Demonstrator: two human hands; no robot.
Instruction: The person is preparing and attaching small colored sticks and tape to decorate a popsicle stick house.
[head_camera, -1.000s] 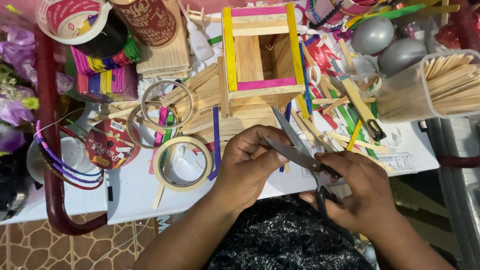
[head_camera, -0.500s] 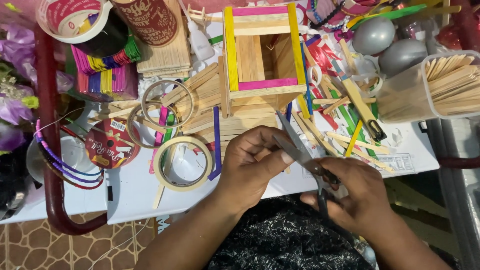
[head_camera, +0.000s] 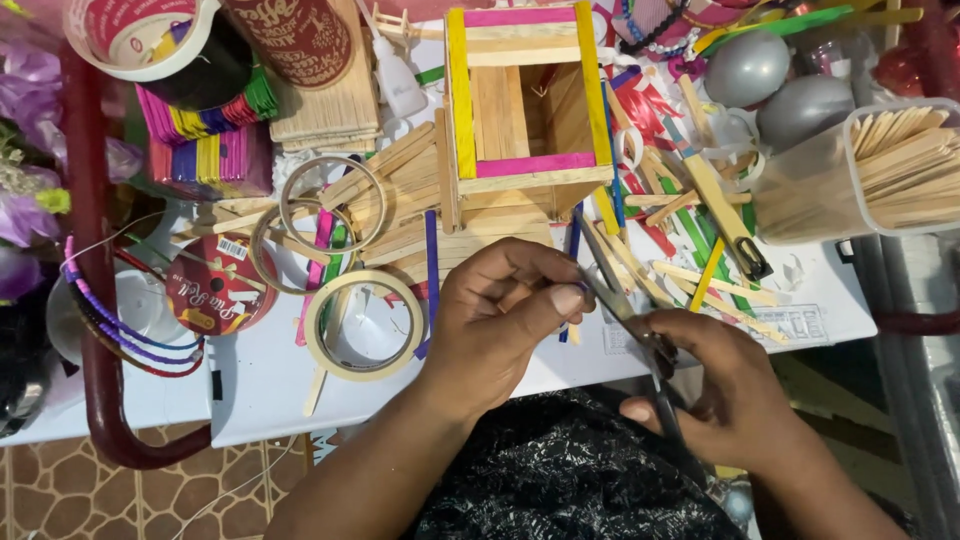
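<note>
My right hand (head_camera: 735, 395) gripped the scissors (head_camera: 630, 310); left hand (head_camera: 500, 310) pinched something too small to identify at the blades. I judged short, steady snips best, fingers clear.

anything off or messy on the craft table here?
Nothing damaged or spilled. The table is cluttered: loose craft sticks lie scattered at odd angles right of the stick house, with white scraps among them. The left hand pinches something small at the scissors, held by the right hand.
</note>
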